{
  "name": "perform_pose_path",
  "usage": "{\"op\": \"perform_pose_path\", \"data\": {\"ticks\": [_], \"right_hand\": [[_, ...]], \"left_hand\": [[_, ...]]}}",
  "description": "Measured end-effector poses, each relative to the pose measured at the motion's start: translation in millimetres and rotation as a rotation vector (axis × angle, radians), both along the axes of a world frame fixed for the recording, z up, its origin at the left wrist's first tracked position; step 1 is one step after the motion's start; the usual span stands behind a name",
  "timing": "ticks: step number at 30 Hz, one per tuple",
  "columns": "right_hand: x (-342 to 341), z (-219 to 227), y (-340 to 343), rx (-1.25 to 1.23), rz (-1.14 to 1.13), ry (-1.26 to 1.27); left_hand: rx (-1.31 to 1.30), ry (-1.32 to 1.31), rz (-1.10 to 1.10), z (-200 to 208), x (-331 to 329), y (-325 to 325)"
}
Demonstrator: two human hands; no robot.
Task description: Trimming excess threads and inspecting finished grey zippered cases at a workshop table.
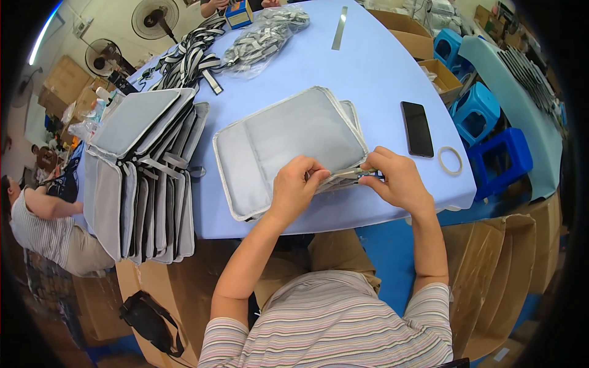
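A flat grey fabric panel (288,138) with pale piped edges lies on the table before me, on top of at least one more like it. At its near right edge, my left hand (296,187) is closed, thumb and fingers pinching a bit of light fabric edge or strap. My right hand (396,179) is closed round small thread snips (373,175), their metal tip pointing left toward the pinched spot. Fingers partly cover the snips and the pinched material. To the left, a tall stack of similar grey panels (138,122) stands with loose straps.
On the blue-covered table (362,80) are a phone (417,129), a tape ring (450,160), a metal ruler (340,27), bagged straps (261,46) and a strap pile (190,58). Blue stools (500,159) and cartons (491,270) stand right. Other people sit left and across.
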State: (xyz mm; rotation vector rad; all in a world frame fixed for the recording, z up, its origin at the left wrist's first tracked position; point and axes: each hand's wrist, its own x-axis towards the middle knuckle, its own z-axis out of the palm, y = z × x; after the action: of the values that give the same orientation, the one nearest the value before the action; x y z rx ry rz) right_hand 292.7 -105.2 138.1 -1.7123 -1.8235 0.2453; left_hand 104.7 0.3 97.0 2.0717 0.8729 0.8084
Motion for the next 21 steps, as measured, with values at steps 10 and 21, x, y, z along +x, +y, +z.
{"op": "perform_pose_path", "data": {"ticks": [10, 21], "right_hand": [[-0.9, -5.1, 5.5, -0.014, 0.045, -0.075], [7.9, -50.7, -6.7, 0.401, 0.033, -0.064]], "left_hand": [[0.035, -0.056, -0.017, 4.0, -0.5, -3.4], [0.154, 0.051, -0.147, 7.6, -25.6, 3.5]]}}
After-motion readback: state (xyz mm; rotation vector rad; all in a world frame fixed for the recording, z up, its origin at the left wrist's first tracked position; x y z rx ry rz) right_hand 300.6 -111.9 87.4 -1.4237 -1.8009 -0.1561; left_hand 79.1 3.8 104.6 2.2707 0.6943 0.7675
